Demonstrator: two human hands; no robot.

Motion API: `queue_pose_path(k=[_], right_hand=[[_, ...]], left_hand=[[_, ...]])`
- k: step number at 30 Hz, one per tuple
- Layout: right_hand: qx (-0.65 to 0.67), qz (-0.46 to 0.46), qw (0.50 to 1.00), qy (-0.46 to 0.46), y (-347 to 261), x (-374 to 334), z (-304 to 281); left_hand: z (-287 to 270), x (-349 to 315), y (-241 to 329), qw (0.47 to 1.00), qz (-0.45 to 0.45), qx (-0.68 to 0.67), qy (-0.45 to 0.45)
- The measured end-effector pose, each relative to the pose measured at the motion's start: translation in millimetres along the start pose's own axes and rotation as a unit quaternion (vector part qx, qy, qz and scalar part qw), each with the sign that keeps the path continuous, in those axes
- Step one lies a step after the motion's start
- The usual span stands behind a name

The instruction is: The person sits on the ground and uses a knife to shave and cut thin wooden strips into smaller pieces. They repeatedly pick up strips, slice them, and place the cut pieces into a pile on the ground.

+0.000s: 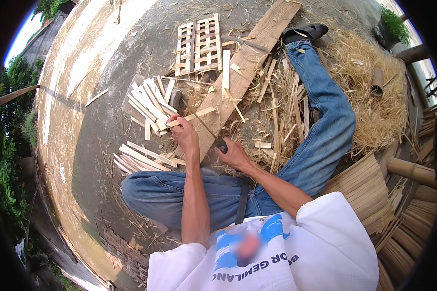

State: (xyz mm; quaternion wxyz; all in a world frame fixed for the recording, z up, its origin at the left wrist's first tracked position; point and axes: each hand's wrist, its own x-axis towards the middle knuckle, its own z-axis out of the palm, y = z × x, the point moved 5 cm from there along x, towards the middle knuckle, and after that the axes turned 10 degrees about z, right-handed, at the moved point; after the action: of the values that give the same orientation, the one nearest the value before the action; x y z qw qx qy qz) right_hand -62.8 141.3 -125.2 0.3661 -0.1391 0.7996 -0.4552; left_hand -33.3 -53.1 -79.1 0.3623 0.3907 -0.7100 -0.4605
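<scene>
My left hand (185, 138) is closed on a pale, flat bamboo strip (204, 113), pinched near its left end. The strip's free end points right, over a long wooden plank (272, 24). Wrapped round the dark handle of a knife (221, 145), my right hand (235, 156) sits just to the right of the left one. The thin blade slants up and leftward, its tip close to the strip; whether they touch I cannot tell. Left of my left hand lies a fanned pile of pale strips (148, 103). Another bundle of strips (140, 158) rests beside my bent left knee.
A woven bamboo lattice panel (197, 44) lies beyond the strips. Curly shavings (357, 104) heap up at the right, with a bamboo tube (377, 81) on them. My outstretched right leg (327, 102) bounds the work spot. Bamboo poles (412, 172) stand far right.
</scene>
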Motion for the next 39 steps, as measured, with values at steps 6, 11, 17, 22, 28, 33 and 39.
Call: queue_pose_path(k=[6,11,17,22,28,33,39], right_hand=[[-0.028,0.04,0.999,-0.008,9.9,8.6,-5.5],[-0.039,0.087,0.994,0.043,66.6,30.1,-17.3],[-0.059,0.061,0.996,0.019,30.8,22.0,-22.9],[0.026,-0.032,0.999,-0.027,-25.9,10.9,-9.2],[-0.029,0.088,0.996,0.008,38.3,35.9,-27.9],[-0.043,0.033,0.998,0.028,34.3,29.8,-26.9],[-0.05,0.109,0.992,0.027,54.3,37.8,-35.2]], left_hand=[[-2.9,-2.6,2.3,1.0,-0.012,0.025,-0.003],[-4.2,-1.4,7.5,0.999,-0.021,0.038,0.009],[-9.9,2.8,16.9,0.981,-0.029,0.153,-0.118],[-16.8,-1.9,26.7,0.981,-0.006,0.142,-0.133],[-17.4,1.8,21.4,0.981,-0.016,0.137,-0.137],[-8.7,4.1,29.8,0.979,-0.004,0.148,-0.141],[3.6,9.4,23.2,0.984,0.022,0.09,-0.154]])
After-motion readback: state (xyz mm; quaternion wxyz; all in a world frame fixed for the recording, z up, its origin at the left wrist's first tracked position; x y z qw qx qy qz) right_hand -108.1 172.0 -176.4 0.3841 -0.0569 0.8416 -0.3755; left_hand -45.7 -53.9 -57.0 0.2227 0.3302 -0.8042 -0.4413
